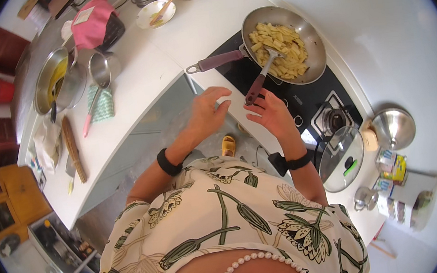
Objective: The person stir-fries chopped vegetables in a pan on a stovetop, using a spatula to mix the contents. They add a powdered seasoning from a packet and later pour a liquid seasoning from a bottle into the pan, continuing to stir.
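Note:
A frying pan (316,50) with cut pale-yellow food (280,38) in it stands on the black gas hob (230,60). A spatula (262,77) rests with its blade in the food, its dark red handle slanting over the pan's rim towards me. My right hand (270,112) is just below the handle's end, fingers spread; whether they touch it I cannot tell. My left hand (209,111) hovers in front of the counter edge, left of the spatula handle, thumb and fingers apart and holding nothing. The pan's purple handle (220,60) points left over the counter.
A glass lid (340,159) leans beside the free burner (333,118) on the right. Left on the counter are a steel pan (42,94), a pink-handled ladle (93,106), a green cloth (105,105) and a bundle of sticks (71,149). A bowl with chopsticks (144,17) stands at the back.

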